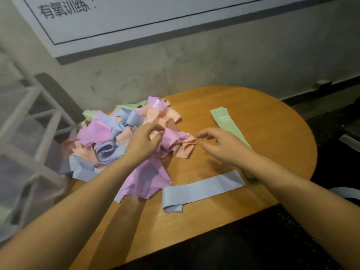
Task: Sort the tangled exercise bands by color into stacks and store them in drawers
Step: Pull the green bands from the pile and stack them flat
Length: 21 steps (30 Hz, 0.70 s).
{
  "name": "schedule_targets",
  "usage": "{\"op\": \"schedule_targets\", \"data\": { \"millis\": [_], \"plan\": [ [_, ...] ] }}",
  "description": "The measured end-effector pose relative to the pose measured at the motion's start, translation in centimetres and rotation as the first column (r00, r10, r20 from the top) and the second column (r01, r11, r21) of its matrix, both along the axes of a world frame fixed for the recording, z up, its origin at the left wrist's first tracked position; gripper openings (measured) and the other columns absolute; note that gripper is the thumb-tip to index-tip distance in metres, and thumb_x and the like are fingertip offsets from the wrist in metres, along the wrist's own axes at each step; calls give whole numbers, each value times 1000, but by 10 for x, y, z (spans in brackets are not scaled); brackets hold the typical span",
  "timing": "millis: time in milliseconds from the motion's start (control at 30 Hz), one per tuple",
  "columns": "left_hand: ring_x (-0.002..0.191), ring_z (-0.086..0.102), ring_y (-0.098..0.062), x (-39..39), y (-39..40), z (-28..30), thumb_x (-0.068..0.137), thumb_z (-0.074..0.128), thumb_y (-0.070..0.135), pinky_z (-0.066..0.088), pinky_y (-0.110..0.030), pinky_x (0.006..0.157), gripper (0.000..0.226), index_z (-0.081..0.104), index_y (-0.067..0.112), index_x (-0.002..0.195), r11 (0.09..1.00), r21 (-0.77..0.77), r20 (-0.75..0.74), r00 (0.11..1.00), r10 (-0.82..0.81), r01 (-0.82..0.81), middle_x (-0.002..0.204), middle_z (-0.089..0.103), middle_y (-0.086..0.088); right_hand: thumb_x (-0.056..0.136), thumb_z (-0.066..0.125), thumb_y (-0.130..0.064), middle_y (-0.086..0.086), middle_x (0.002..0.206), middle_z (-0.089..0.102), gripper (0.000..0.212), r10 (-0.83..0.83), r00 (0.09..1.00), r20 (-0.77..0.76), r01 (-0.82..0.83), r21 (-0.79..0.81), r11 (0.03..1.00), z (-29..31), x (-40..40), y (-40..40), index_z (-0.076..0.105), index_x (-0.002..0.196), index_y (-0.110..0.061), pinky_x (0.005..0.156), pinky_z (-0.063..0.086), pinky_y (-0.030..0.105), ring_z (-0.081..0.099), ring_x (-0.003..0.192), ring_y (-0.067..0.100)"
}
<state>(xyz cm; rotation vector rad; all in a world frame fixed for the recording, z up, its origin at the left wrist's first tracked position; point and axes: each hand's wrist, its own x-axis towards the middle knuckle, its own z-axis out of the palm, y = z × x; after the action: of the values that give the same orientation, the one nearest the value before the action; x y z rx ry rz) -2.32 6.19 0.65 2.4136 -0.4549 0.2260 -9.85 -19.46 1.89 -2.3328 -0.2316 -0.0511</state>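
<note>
A: Head view, items: tangled bands (124, 139) heaped on the tabletop (263, 121), left side; one green band (228, 123) and one blue band (202, 187) laid flat, well apart.

B: Hands?

A: Left hand (144, 141) pinches pink band (175, 139) at the heap's edge; right hand (222, 146) hovers beside it, fingers loose, holding nothing.

B: Advice?

A: Draw one band slowly; pin the heap with the free hand.

A round orange-brown wooden table (259, 106) stands against a scuffed grey plaster wall (194, 63). A white printed poster with black characters (120, 18) hangs above. At left, blurred, stands what may be a white metal rack (33, 114).
</note>
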Motion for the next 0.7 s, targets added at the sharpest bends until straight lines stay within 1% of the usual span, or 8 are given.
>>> {"op": "schedule_targets", "data": {
  "millis": [167, 233, 333, 433, 533, 600, 633, 700],
  "plan": [
    [109, 55, -12, -23, 61, -10, 95, 58, 15, 45, -33, 94, 18, 68, 20, 110, 996, -9, 58, 995, 86, -85, 114, 64, 7, 95, 62, -23, -10, 112, 67, 24, 93, 995, -21, -92, 26, 995, 4, 10, 50, 68, 119, -23, 76, 42, 7, 60, 101, 3],
    [109, 56, -15, -31, 81, -16, 93, 57, 21, 47, -36, 94, 19, 68, 19, 109, 991, -12, 87, 987, 134, -134, 116, 66, 3, 95, 62, -22, -10, 107, 68, 22, 130, 992, -9, -129, 27, 991, 5, 14, 68, 67, 116, -24, 78, 48, 14, 61, 96, 0],
    [107, 58, -22, -42, 108, -26, 88, 51, 29, 50, -44, 93, 30, 68, 16, 109, 969, -22, 108, 963, 248, -247, 116, 66, -2, 94, 62, -23, -14, 103, 67, 22, 187, 982, 8, -187, 18, 982, 5, 23, 100, 67, 115, -26, 78, 49, 17, 61, 94, -2],
    [106, 57, -19, -48, 125, -33, 89, 52, 32, 51, -44, 93, 33, 66, 15, 113, 960, -25, 104, 954, 281, -280, 116, 64, -2, 95, 62, -21, -14, 105, 66, 24, 227, 974, -1, -227, 23, 974, 4, 34, 131, 65, 118, -26, 80, 47, 14, 61, 98, 0],
    [112, 56, -19, -42, 129, -36, 94, 60, 25, 49, -36, 97, 25, 66, 14, 115, 959, -7, 154, 947, 280, -283, 122, 61, -1, 93, 61, -19, -11, 108, 66, 27, 253, 968, 8, -253, 11, 967, 2, 49, 156, 66, 120, -22, 79, 41, 10, 60, 101, 4],
    [113, 57, -18, -32, 127, -34, 96, 60, 24, 51, -36, 97, 23, 64, 18, 118, 958, -37, 163, 944, 287, -284, 126, 57, 2, 93, 60, -18, -9, 114, 65, 32, 261, 965, 11, -261, -15, 965, 3, 61, 169, 65, 124, -21, 77, 38, 5, 57, 103, 3],
    [114, 56, -18, -26, 125, -32, 97, 59, 25, 52, -38, 98, 24, 63, 19, 119, 957, -43, 164, 942, 291, -288, 129, 56, 3, 93, 59, -16, -8, 116, 65, 33, 260, 965, 15, -260, -24, 965, 3, 69, 175, 64, 125, -21, 77, 38, 5, 55, 104, 3],
    [118, 54, -19, -9, 124, -28, 97, 58, 27, 49, -39, 100, 25, 62, 19, 121, 953, -9, 188, 936, 298, -302, 132, 56, 1, 93, 58, -14, -5, 118, 64, 35, 258, 966, 32, -257, -28, 966, 4, 83, 187, 63, 126, -19, 82, 41, 13, 56, 105, 7]
  ]
}}
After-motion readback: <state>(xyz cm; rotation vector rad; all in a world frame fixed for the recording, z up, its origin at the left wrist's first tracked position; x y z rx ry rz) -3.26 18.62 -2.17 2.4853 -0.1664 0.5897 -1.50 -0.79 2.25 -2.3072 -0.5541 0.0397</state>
